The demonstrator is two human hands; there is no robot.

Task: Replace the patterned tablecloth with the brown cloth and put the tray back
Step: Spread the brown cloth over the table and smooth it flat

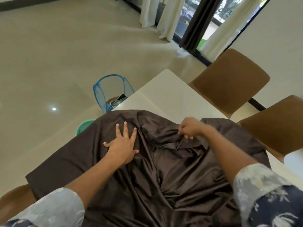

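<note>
A shiny brown cloth (172, 171) lies rumpled over the near part of the white table (165, 94), whose far end is bare. My left hand (123, 143) presses flat on the cloth with its fingers spread. My right hand (190, 127) pinches a bunched fold of the cloth near its far edge. A blue mesh hamper (105, 90) on the floor past the table's left corner holds dark and patterned fabric. No tray is in view.
Two brown chairs (229, 81) stand along the table's right side, and a third shows at the lower left (14, 200). A green round thing (85, 126) peeks out on the floor by the cloth's left edge. Curtains and a glass door are at the back.
</note>
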